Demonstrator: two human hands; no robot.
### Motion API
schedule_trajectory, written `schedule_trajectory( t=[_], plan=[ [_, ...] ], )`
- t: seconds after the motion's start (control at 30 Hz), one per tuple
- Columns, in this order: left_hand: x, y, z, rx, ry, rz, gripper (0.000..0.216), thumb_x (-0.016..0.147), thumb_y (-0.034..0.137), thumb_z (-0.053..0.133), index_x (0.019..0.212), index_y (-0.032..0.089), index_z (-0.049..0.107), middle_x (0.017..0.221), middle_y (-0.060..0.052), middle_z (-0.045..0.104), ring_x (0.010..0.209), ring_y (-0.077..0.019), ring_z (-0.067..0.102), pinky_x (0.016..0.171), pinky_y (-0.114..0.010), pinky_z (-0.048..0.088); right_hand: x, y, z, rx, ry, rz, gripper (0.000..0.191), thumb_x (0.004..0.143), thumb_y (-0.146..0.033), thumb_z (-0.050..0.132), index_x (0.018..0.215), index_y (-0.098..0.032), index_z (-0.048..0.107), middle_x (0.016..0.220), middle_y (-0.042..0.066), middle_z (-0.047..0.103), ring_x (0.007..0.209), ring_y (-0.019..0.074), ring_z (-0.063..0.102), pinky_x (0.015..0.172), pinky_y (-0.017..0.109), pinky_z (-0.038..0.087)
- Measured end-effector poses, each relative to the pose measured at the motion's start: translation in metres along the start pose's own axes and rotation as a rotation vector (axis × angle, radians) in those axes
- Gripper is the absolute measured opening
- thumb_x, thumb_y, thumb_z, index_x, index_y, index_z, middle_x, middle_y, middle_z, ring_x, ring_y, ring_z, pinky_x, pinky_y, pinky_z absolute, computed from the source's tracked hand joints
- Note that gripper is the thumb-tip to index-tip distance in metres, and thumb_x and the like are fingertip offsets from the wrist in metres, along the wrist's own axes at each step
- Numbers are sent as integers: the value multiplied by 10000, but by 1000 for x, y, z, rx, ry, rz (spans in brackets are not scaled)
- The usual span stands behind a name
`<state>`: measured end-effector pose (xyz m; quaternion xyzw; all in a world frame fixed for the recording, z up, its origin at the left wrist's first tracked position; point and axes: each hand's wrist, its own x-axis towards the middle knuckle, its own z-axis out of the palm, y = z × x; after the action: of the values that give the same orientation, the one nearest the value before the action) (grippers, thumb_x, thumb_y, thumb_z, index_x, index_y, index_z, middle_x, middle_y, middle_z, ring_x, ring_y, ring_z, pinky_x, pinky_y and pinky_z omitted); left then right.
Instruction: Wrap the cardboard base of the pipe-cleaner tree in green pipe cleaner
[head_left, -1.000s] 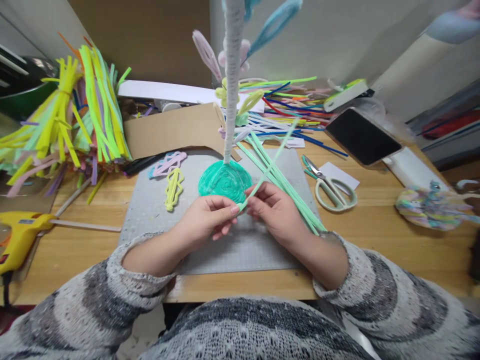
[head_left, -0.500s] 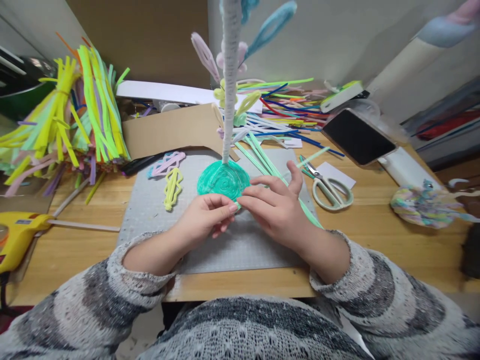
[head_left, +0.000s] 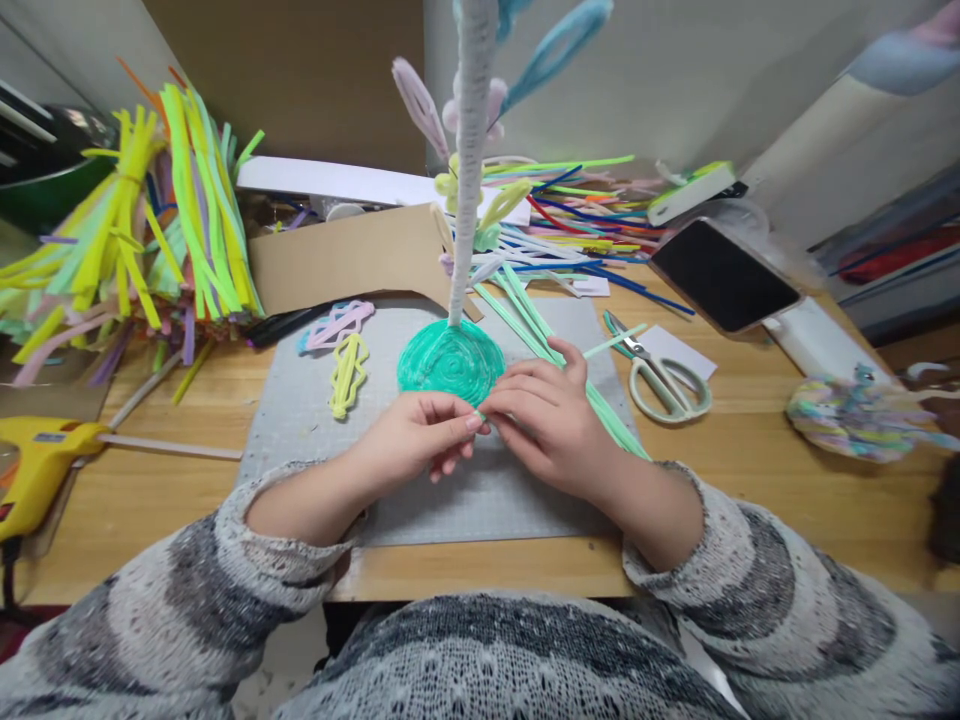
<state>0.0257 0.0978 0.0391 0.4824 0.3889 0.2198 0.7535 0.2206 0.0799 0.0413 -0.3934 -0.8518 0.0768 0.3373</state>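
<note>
Both my hands meet just in front of a teal coiled disc [head_left: 450, 360] on a grey cutting mat [head_left: 315, 440]. My left hand [head_left: 412, 440] pinches one end of a pale green pipe cleaner [head_left: 613, 341]. My right hand [head_left: 551, 415] is closed over the same pipe cleaner, whose free end sticks out to the right toward the scissors [head_left: 664, 375]. A tall white fuzzy stem [head_left: 466, 180] rises from the disc, with pink, yellow and blue loops at its top. A bunch of light green pipe cleaners [head_left: 536, 325] lies under my right hand.
Bundles of yellow and green pipe cleaners [head_left: 142, 230] stand at left, with a yellow glue gun [head_left: 41, 470] near the table edge. A cardboard piece [head_left: 345, 255], pink and yellow looped shapes [head_left: 341, 350], a phone [head_left: 724, 275], loose coloured pipe cleaners [head_left: 577, 215] and a pastel coiled disc [head_left: 847, 415] are around.
The pipe cleaner's free end swung from upright over to the right, toward the scissors. My right hand opened briefly, then closed down over the pipe cleaner beside my left fingertips.
</note>
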Motion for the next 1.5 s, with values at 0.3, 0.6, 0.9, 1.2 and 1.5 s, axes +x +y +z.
schedule_trajectory(
  t=[0.3,0.6,0.9,1.2,1.5],
  plan=[
    [-2,4,2,2,8,-14,282,752,392,697,665,154,573,532,49,562,369,-36,452,336,-139,343,-1,1,-1,-2,14,-39,97,885,-187,544,881,-240,625,826,-27,720,925,168,623,1090,475,167],
    [-2,0,0,-63,-21,-42,248,755,365,697,683,151,595,525,53,576,352,-34,451,330,-138,340,0,3,-1,-49,13,-97,65,876,-194,569,858,-224,623,808,-34,713,913,162,623,1068,474,186],
    [-2,0,2,-14,-30,-52,256,752,386,700,730,145,616,517,62,562,360,-30,444,340,-139,337,-1,4,1,-66,43,-131,74,879,-204,571,821,-223,613,762,-44,698,874,150,632,1049,464,212],
    [-3,0,1,64,-42,61,270,784,395,667,701,150,587,541,44,554,401,-46,461,375,-162,350,-1,-5,1,-77,134,-46,62,849,-191,610,802,-226,591,731,-62,710,803,142,646,956,420,272],
    [-4,-2,3,296,99,371,192,828,317,627,728,156,660,631,6,579,553,-78,499,526,-207,404,-3,-13,4,-77,191,-1,67,852,-174,608,809,-218,582,751,-34,709,753,147,656,834,394,320]
  ],
)
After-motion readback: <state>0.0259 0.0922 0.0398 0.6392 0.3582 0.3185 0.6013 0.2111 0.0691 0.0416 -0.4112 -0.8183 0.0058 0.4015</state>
